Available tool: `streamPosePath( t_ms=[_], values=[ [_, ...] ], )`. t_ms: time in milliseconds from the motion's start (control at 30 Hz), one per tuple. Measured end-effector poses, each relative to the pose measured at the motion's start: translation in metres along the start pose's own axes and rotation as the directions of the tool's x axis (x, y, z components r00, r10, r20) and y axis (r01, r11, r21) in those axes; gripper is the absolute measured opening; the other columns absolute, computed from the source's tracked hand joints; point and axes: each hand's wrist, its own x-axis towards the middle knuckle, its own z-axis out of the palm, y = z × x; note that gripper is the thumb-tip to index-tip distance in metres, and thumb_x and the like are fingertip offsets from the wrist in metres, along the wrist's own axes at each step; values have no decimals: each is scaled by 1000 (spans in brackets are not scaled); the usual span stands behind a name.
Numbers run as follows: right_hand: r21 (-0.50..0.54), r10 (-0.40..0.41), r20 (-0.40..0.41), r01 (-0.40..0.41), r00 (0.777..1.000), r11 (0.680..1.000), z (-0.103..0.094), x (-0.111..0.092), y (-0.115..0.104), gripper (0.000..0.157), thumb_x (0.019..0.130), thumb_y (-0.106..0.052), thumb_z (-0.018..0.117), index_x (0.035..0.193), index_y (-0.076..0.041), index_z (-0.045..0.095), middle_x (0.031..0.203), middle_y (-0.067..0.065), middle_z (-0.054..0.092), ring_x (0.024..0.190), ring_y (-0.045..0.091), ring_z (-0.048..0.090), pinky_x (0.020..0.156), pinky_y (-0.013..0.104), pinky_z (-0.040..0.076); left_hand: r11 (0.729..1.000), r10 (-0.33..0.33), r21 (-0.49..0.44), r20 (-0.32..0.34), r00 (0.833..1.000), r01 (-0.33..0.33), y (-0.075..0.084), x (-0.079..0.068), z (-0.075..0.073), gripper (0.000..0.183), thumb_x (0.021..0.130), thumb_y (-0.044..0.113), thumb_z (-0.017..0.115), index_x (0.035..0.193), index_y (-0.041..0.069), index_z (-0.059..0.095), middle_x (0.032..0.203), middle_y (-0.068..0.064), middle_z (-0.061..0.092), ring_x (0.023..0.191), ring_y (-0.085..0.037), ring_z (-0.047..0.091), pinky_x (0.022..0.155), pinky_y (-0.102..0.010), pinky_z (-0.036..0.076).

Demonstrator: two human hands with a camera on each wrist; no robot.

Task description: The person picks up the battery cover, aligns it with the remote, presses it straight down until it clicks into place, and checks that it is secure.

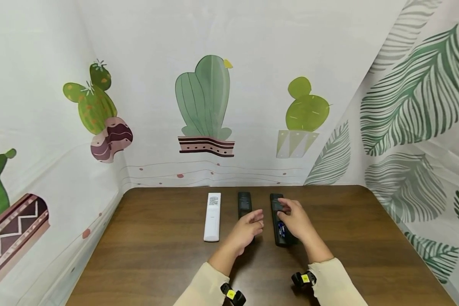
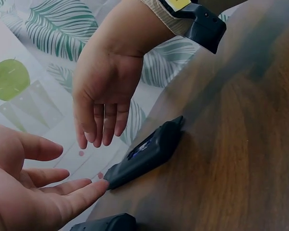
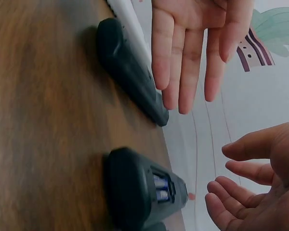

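Observation:
A black remote control (image 1: 277, 212) lies back up at the right, its battery bay uncovered with blue batteries (image 1: 281, 229) inside. My right hand (image 1: 296, 219) hovers over it with relaxed fingers and holds nothing; the right wrist view shows a space between that hand and the remote. Another black remote control (image 1: 245, 202) lies in the middle, partly hidden by my left hand (image 1: 248, 229). That hand is raised above the table, its fingers loosely extended and holding nothing. A dark piece (image 3: 156, 226) shows beside the uncovered remote, mostly cut off in the right wrist view.
A white remote control (image 1: 212, 216) lies to the left of the two black ones on the brown wooden table (image 1: 157, 238). White cloth (image 1: 153, 127) printed with cacti and leaves hangs behind and at both sides. Each wrist carries a small black camera (image 1: 304, 279).

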Motion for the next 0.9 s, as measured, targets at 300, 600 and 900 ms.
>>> streamPosePath(
  t_ms=[300, 600, 900],
  values=[
    [-49, 6, 6, -6, 1000, 999, -5, -4, 12, 48, 94, -6, 63, 140, 3, 54, 131, 29, 53, 117, 43, 59, 101, 56, 48, 1000, -17, -6, -4, 1000, 17, -3, -1, 7, 55, 98, 5, 51, 150, -6, 39, 150, -31, 45, 139, -45, 46, 111, -50, 45],
    [-116, 32, 28, -28, 999, 993, -8, -10, 18, 47, 91, -5, 65, 136, 6, 56, 126, 30, 56, 112, 41, 61, 97, 55, 50, 999, -44, -3, 8, 999, 44, -11, 1, 14, 56, 97, 6, 54, 149, -8, 40, 148, -31, 49, 136, -43, 51, 109, -47, 48],
    [-132, 50, 58, -42, 997, 990, -10, -17, 27, 47, 89, -4, 66, 133, 7, 58, 121, 30, 58, 106, 39, 62, 91, 52, 53, 998, -64, -4, 0, 998, 64, -17, 1, 20, 55, 97, 5, 53, 148, -9, 40, 148, -30, 49, 135, -42, 52, 109, -48, 48]
  ],
)
